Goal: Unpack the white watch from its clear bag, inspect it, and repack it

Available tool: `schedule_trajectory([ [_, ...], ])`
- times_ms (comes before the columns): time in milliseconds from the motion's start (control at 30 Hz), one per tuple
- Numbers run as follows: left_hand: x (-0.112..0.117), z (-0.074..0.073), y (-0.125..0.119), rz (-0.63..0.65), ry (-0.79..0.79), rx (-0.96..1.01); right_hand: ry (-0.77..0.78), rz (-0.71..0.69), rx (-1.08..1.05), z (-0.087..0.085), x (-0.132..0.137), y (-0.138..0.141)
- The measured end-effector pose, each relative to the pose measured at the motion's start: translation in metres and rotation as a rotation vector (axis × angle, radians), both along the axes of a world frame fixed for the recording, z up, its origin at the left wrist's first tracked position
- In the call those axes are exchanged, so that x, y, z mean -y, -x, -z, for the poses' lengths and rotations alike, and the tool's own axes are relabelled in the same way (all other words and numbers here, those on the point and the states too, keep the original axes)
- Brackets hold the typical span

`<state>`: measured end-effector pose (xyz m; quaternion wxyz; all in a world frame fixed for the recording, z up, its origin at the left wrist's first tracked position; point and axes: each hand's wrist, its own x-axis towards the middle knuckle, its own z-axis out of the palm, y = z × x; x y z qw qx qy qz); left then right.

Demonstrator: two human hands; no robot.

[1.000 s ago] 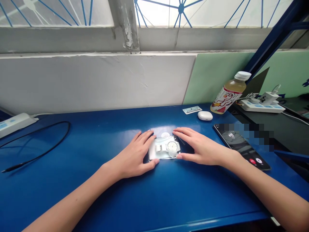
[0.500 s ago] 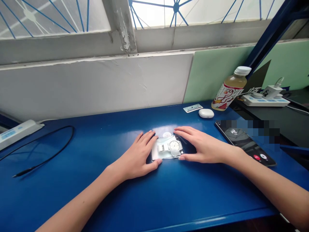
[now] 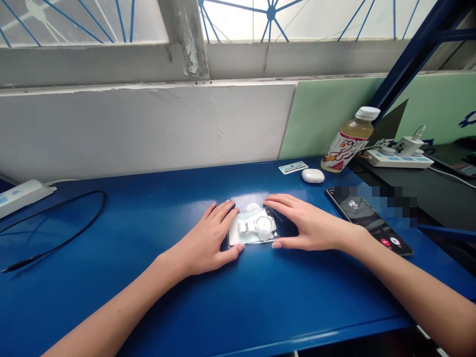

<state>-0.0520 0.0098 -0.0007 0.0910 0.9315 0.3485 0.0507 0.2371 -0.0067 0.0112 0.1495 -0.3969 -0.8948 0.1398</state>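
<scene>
A white wristwatch in a clear plastic bag [image 3: 256, 227] lies flat on the blue table [image 3: 148, 213], on top of a dark flat thing whose edges show beside it. My left hand [image 3: 208, 240] rests on the bag's left end, fingers stretched out and thumb along its near edge. My right hand [image 3: 307, 225] lies flat over the right end, fingers extended toward the left and thumb along the near edge. Neither hand lifts the bag.
A phone [image 3: 368, 220] with a call screen lies right of my right hand. Behind it sit a white earbud case [image 3: 313, 175], a small card [image 3: 293, 167] and a juice bottle [image 3: 347, 141]. A power strip [image 3: 397, 157] is far right; a black cable [image 3: 63, 233] and a white power strip [image 3: 20, 196] lie left.
Both hands and the bagged watch stay as they were; only the camera view shifts slightly.
</scene>
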Motion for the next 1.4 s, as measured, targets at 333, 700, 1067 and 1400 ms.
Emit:
schedule_trajectory([
  [333,0.004,-0.005,-0.002,0.0,0.024,-0.022,-0.002,-0.004,-0.002,0.001,0.0,0.001],
  [700,0.001,-0.007,-0.001,-0.029,0.141,0.114,0.004,0.001,-0.043,-0.001,0.0,0.001],
  [1067,0.004,-0.014,-0.01,-0.142,0.376,0.595,0.24,0.243,-0.574,-0.005,0.01,0.018],
  [1400,0.003,-0.006,-0.006,-0.087,0.205,0.378,0.485,0.356,-0.58,0.004,0.001,0.019],
])
